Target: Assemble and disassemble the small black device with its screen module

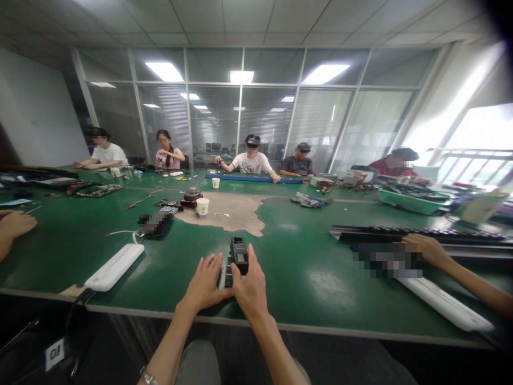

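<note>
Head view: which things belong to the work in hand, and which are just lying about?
Apparently in the work:
- black device, between the left hand and right hand

Apparently lying about:
- nearer paper cup
- farther paper cup
- white power strip on the left

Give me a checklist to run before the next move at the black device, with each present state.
1. Right hand at the black device: ok, thumb and index finger are along its sides.
2. Left hand near it: ok, on its left; actual contact cannot tell.
3. Firm grip: cannot tell.
4. Device's lower end visible: not ok, the hands cover part of it.
5. Near paper cup away from the hands: ok.
6. Co-worker's hand on the right well apart: ok.
</note>
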Motion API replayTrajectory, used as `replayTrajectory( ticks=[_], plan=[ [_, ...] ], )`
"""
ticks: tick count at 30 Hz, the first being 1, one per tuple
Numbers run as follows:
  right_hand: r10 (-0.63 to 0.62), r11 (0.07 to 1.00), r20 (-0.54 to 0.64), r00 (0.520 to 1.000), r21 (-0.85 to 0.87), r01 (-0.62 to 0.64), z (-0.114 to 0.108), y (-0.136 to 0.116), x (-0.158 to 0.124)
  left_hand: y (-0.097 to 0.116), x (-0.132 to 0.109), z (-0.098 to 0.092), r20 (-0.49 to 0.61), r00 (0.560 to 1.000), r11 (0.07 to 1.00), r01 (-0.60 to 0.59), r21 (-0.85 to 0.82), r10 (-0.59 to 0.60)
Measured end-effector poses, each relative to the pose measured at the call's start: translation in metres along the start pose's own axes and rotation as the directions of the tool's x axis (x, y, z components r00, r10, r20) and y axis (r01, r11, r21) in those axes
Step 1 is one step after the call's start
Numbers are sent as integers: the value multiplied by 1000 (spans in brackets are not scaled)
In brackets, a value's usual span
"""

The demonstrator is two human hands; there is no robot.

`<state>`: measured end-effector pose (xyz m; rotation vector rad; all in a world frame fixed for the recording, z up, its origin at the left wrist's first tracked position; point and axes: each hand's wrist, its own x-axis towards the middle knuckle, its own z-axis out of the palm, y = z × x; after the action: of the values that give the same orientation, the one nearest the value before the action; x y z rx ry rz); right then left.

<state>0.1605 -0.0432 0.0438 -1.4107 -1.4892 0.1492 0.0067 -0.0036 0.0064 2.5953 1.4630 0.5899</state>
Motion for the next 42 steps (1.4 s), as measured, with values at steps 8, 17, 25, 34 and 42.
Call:
replayTrajectory(
  ticks=[8,17,25,34,42],
  plan=[
    [41,997,5,999,-73,-40,15,-7,-9,3,-3,-5,-65,998,995,-32,-94,26],
    [77,976,82,994,-212,-58,19,-14,-17,8,-4,-11,-62,998,986,5,-166,-16],
    [4,984,60,998,-176,7,35,14,-31,6,-3,-8,-78,997,992,0,-130,-11],
    [91,995,103,990,-49,-87,26,5,-21,7,-3,-11,-43,999,984,-2,-179,-6],
    [34,999,-69,997,-27,-36,-18,19,0,-1,-1,-6,-38,999,992,-8,-126,3]
  ],
)
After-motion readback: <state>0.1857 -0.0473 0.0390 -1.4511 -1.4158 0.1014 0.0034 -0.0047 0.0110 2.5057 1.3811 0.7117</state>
